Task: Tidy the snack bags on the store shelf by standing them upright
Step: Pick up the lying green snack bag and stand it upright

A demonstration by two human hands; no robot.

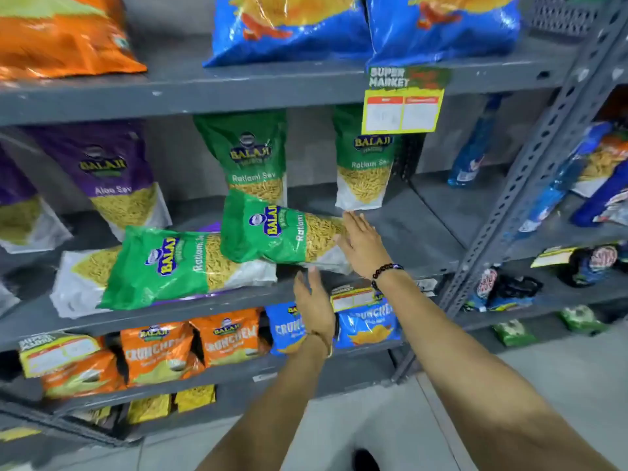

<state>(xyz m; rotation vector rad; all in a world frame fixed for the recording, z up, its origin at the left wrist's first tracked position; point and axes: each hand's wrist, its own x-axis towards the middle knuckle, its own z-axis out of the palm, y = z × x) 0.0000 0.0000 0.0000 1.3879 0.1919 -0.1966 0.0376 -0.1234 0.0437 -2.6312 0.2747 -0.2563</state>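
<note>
Two green Ratlami Sev bags lie on their sides on the middle shelf: one on top, one lower left. Two more green bags stand upright behind, one in the middle and one to the right. My right hand is flat and open against the right end of the top lying bag. My left hand is open just below that bag's lower edge, in front of the shelf lip. Neither hand grips anything.
Purple Aloo Sev bags stand at the left. Blue bags and an orange bag fill the upper shelf. A yellow price tag hangs from it. Orange and blue Crunchem bags sit below. A grey perforated upright stands at right.
</note>
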